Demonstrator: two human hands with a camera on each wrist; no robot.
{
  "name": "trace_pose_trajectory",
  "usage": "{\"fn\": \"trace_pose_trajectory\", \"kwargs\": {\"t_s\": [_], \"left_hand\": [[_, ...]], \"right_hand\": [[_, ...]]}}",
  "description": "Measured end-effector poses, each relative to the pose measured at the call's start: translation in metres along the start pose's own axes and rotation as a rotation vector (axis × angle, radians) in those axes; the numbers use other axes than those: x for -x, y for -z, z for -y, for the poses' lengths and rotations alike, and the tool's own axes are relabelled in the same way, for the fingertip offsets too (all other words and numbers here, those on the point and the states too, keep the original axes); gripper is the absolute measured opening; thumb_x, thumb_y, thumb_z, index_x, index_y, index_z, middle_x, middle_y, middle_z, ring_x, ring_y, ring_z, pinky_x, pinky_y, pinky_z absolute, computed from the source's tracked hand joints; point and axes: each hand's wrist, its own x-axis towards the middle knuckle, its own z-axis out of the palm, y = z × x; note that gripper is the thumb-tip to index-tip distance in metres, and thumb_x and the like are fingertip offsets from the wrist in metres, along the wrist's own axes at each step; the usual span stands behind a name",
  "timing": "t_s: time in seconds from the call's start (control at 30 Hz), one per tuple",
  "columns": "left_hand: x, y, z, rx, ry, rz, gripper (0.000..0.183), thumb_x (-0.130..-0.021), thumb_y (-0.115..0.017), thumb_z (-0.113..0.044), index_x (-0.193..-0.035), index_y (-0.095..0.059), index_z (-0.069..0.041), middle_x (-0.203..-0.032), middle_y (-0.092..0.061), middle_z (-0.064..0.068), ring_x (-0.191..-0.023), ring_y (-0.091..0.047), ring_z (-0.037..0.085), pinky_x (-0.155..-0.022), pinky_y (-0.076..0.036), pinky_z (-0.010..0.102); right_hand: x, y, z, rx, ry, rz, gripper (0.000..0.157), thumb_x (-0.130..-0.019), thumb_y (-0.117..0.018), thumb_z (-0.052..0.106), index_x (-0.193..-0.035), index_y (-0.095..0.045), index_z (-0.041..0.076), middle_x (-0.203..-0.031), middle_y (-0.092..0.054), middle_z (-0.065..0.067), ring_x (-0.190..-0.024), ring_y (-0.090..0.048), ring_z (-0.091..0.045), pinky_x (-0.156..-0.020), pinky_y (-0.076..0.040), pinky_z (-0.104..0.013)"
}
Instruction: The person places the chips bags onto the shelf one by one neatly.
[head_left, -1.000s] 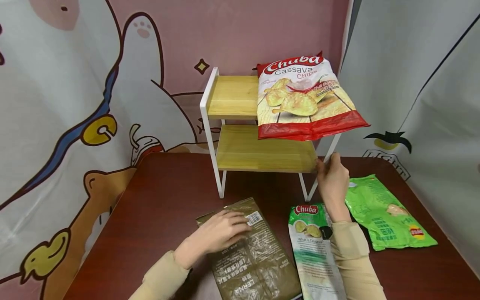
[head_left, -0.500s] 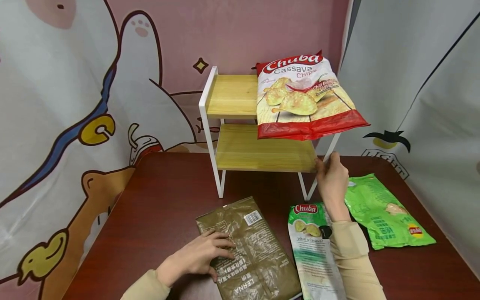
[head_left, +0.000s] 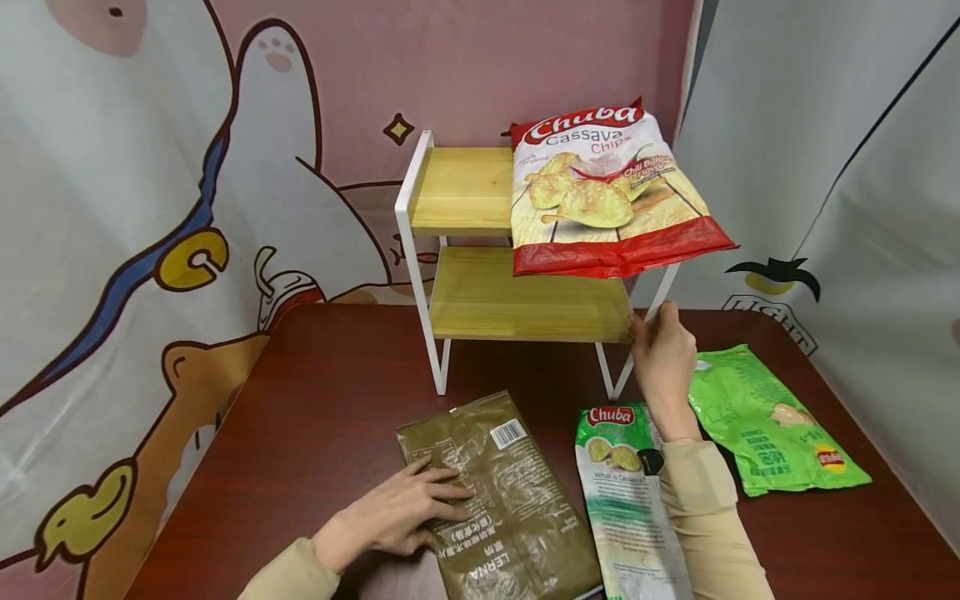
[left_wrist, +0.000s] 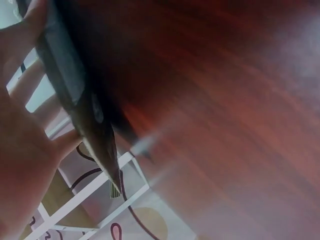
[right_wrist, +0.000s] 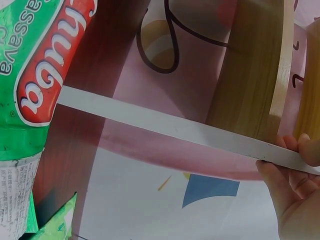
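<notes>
My left hand [head_left: 401, 510] lies across the left edge of a brown chip bag [head_left: 528, 508] on the table, fingers spread over its printed back and thumb at the edge. The left wrist view shows the bag [left_wrist: 75, 85] nearly edge-on beside the fingers. My right hand [head_left: 666, 358] grips the right white leg of a two-tier shelf [head_left: 532, 308], just by the lower board. In the right wrist view, thumb and fingers pinch that white bar [right_wrist: 165, 122]. On the upper board, a red-and-white cassava chip bag [head_left: 607, 196] sits at the right, overhanging the front.
A green-and-white chip bag [head_left: 630, 500] lies between the brown bag and my right forearm. Farther right, a bright green bag [head_left: 776, 425] rests near the edge of the dark red table [head_left: 300, 433]. Patterned cloth [head_left: 352, 75] hangs behind and at both sides.
My left hand has drawn back from the brown bag's middle to its left edge. The bag has shifted slightly right. My right hand stays on the shelf leg.
</notes>
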Motion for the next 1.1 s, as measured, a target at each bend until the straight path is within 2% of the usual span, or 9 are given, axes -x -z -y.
{"fn": "trace_pose_trajectory", "kwargs": {"t_s": [0.17, 0.33, 0.47, 0.63, 0.9, 1.1], "left_hand": [[-0.003, 0.004, 0.004, -0.099, -0.039, -0.093, 0.044, -0.080, -0.068, -0.030, -0.124, -0.063, -0.030, -0.130, -0.061, -0.009, -0.125, -0.055, 0.020, -0.099, -0.043, 0.055], [-0.007, 0.009, 0.006, -0.173, -0.065, -0.252, 0.030, -0.086, -0.065, -0.032, -0.116, -0.066, -0.030, -0.119, -0.067, -0.010, -0.115, -0.060, 0.013, -0.099, -0.044, 0.052], [-0.010, 0.009, 0.010, -0.195, -0.083, -0.355, 0.022, -0.085, -0.064, -0.025, -0.107, -0.068, -0.028, -0.109, -0.069, -0.011, -0.107, -0.063, 0.011, -0.098, -0.045, 0.045], [-0.014, 0.009, 0.013, -0.192, -0.100, -0.458, 0.022, -0.081, -0.060, -0.012, -0.099, -0.067, -0.024, -0.097, -0.069, -0.010, -0.096, -0.063, 0.010, -0.094, -0.046, 0.037], [-0.021, 0.019, 0.014, -0.233, -0.084, -0.613, 0.019, -0.079, -0.058, -0.009, -0.092, -0.066, -0.019, -0.084, -0.068, -0.009, -0.082, -0.063, 0.010, -0.085, -0.047, 0.030], [-0.024, 0.027, 0.014, -0.248, -0.075, -0.698, 0.014, -0.093, -0.052, -0.016, -0.089, -0.065, -0.016, -0.077, -0.066, -0.007, -0.075, -0.063, 0.011, -0.079, -0.046, 0.030]], "right_hand": [[0.000, -0.001, 0.000, -0.001, -0.009, 0.008, 0.023, -0.092, -0.062, 0.017, -0.089, -0.052, -0.003, -0.069, -0.061, -0.024, -0.061, -0.060, -0.042, -0.052, -0.040, -0.049], [-0.001, -0.001, 0.000, -0.013, -0.005, 0.006, 0.022, -0.092, -0.062, 0.016, -0.090, -0.052, -0.004, -0.070, -0.061, -0.025, -0.061, -0.061, -0.043, -0.053, -0.042, -0.052], [-0.001, -0.001, 0.001, -0.011, -0.007, 0.007, 0.022, -0.092, -0.062, 0.016, -0.090, -0.052, -0.003, -0.070, -0.062, -0.025, -0.061, -0.061, -0.042, -0.053, -0.042, -0.051], [-0.001, -0.001, 0.000, -0.005, -0.010, 0.008, 0.022, -0.092, -0.062, 0.016, -0.089, -0.052, -0.004, -0.070, -0.061, -0.025, -0.061, -0.061, -0.042, -0.052, -0.041, -0.050], [-0.001, -0.001, 0.000, -0.010, -0.009, 0.009, 0.022, -0.092, -0.061, 0.015, -0.090, -0.052, -0.005, -0.071, -0.061, -0.026, -0.062, -0.061, -0.043, -0.052, -0.041, -0.051], [0.000, 0.000, 0.001, -0.005, -0.010, 0.009, 0.021, -0.092, -0.061, 0.015, -0.090, -0.052, -0.005, -0.071, -0.061, -0.026, -0.062, -0.061, -0.043, -0.053, -0.041, -0.051]]}}
